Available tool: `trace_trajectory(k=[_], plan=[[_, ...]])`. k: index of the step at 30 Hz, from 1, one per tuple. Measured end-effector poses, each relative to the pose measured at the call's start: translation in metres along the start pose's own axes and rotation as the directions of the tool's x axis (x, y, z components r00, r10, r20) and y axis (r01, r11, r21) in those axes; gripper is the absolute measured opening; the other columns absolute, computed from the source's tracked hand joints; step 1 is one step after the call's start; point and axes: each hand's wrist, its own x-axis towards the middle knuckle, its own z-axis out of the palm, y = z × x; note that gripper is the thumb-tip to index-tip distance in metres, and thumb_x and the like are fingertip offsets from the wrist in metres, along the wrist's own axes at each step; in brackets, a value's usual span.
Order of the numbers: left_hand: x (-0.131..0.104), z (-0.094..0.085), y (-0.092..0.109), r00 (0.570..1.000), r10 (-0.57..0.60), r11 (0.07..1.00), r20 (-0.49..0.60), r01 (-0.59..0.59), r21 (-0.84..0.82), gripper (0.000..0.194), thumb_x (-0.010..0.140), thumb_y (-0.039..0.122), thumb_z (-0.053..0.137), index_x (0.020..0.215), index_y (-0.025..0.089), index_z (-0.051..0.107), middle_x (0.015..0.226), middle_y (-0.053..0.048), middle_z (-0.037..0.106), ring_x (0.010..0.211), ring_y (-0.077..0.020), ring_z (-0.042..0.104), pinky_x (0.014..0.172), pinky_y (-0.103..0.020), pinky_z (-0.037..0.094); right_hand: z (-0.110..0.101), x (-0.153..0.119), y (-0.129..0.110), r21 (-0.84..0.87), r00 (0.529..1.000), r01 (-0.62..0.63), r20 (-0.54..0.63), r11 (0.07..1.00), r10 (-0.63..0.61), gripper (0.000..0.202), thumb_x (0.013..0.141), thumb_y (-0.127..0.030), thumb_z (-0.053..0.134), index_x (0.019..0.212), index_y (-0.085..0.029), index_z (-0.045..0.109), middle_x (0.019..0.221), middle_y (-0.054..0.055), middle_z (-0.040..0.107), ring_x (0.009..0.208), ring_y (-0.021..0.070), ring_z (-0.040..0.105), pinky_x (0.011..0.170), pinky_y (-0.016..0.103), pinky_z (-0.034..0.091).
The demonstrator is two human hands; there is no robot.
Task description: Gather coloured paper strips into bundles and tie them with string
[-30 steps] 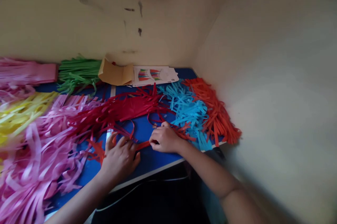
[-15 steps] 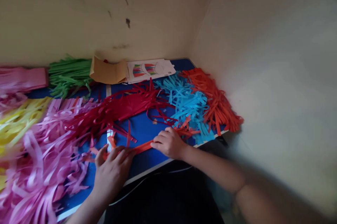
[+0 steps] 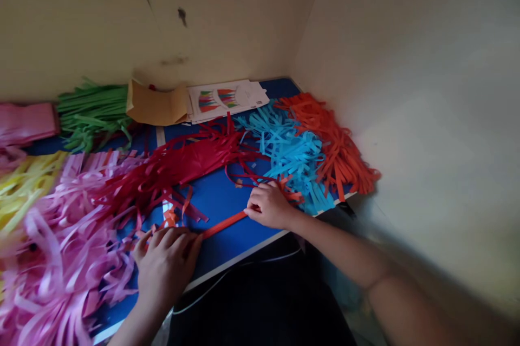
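Observation:
A narrow band of orange tissue paper (image 3: 225,223) is stretched between my two hands, low over the blue tabletop. My left hand (image 3: 166,256) holds its left end, with bent fingers on the paper and the thumb by the band. Loose orange fringe (image 3: 170,217) shows just beyond those fingers. My right hand (image 3: 268,206) is closed round the other end. More orange fringe (image 3: 293,190) sticks out past its knuckles. Behind the band lies a pile of dark red fringed tissue paper (image 3: 195,161).
Blue fringed paper (image 3: 298,154) and a red-orange fringed pile (image 3: 339,154) lie at the right by the wall. Pink-violet strips (image 3: 60,237), yellow strips (image 3: 30,181) and a green bundle (image 3: 93,110) are at the left. Printed sheets (image 3: 227,99) and brown card (image 3: 156,105) lie behind.
My hands have moved farther apart, the right one rightward and the left one leftward. The orange band between them looks longer and narrower. The camera view has shifted slightly.

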Motion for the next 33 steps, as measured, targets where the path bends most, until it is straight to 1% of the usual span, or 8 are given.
trace_trajectory(k=[8,13,16,19,22,24,27,33], plan=[[0.017,-0.007,0.005,0.986,0.065,0.994,0.153,-0.078,0.076,0.031,0.094,0.038,0.048,0.073,0.023,0.064,0.073,-0.004,0.068,0.085,-0.0282,0.062,0.094,-0.051,0.034,-0.008,0.001,-0.008,-0.153,0.999,-0.02,-0.034,0.988,0.015,0.015,0.084,-0.03,0.073,0.078,-0.019,0.066,0.083,0.001,0.068,0.088,0.019,0.054,0.081,0.036,0.026],[0.019,-0.008,0.003,0.987,0.099,0.992,0.13,-0.108,0.065,0.027,0.093,0.036,0.05,0.075,0.024,0.065,0.074,-0.003,0.069,0.084,-0.0282,0.063,0.093,-0.053,0.033,-0.003,-0.002,-0.03,-0.304,0.905,0.386,-0.059,0.871,-0.421,0.019,0.098,-0.016,0.052,0.089,-0.021,0.068,0.089,0.0,0.07,0.095,0.0186,0.052,0.09,0.043,0.024],[0.02,-0.017,-0.017,0.977,0.158,0.983,0.141,-0.169,0.071,0.021,0.093,0.034,0.05,0.086,0.024,0.068,0.082,-0.004,0.073,0.087,-0.0288,0.064,0.093,-0.053,0.035,0.008,0.002,-0.032,-0.368,0.859,0.483,0.022,0.794,-0.512,0.024,0.096,-0.011,0.05,0.078,-0.018,0.065,0.078,0.001,0.067,0.087,0.0185,0.051,0.087,0.043,0.025],[0.02,-0.038,-0.033,0.993,0.12,0.967,-0.017,-0.113,0.227,0.022,0.093,0.034,0.05,0.099,0.022,0.068,0.097,-0.008,0.074,0.092,-0.0307,0.064,0.091,-0.054,0.04,0.015,0.006,-0.027,-0.373,0.851,0.498,0.038,0.783,-0.524,0.024,0.094,-0.01,0.052,0.076,-0.018,0.065,0.077,0.0,0.067,0.085,0.0184,0.05,0.085,0.042,0.025],[0.02,-0.052,-0.015,0.96,0.15,0.961,-0.237,-0.085,0.263,0.013,0.089,0.03,0.06,0.097,0.023,0.067,0.096,-0.005,0.074,0.088,-0.0267,0.065,0.091,-0.049,0.044,0.018,0.008,-0.022,-0.337,0.866,0.466,-0.016,0.818,-0.5,0.025,0.096,-0.013,0.052,0.077,-0.019,0.067,0.079,-0.001,0.069,0.085,0.0174,0.05,0.084,0.041,0.024],[0.021,-0.048,0.009,0.939,0.294,0.951,-0.175,-0.27,0.152,0.011,0.088,0.022,0.062,0.097,0.026,0.068,0.09,0.0,0.075,0.088,-0.0227,0.066,0.094,-0.046,0.041,0.019,0.008,-0.02,-0.314,0.879,0.439,-0.046,0.842,-0.475,0.026,0.097,-0.016,0.053,0.077,-0.02,0.068,0.081,-0.001,0.071,0.087,0.0169,0.05,0.085,0.041,0.024],[0.023,-0.026,0.036,0.921,0.378,0.924,-0.09,-0.369,0.099,0.018,0.089,0.016,0.059,0.098,0.026,0.071,0.09,0.001,0.076,0.088,-0.0209,0.067,0.095,-0.043,0.039,0.016,0.007,-0.018,-0.29,0.889,0.419,-0.061,0.861,-0.453,0.023,0.097,-0.018,0.056,0.079,-0.021,0.069,0.086,-0.001,0.072,0.088,0.0165,0.05,0.086,0.042,0.024],[0.026,0.002,0.026,0.906,0.419,0.905,-0.06,-0.412,0.108,0.021,0.09,0.011,0.057,0.094,0.025,0.072,0.088,0.0,0.075,0.085,-0.0202,0.067,0.097,-0.046,0.038,0.012,0.005,-0.026,-0.272,0.879,0.425,-0.103,0.863,-0.466,0.018,0.097,-0.024,0.055,0.086,-0.021,0.069,0.093,0.0,0.071,0.095,0.0197,0.051,0.09,0.045,0.025]])
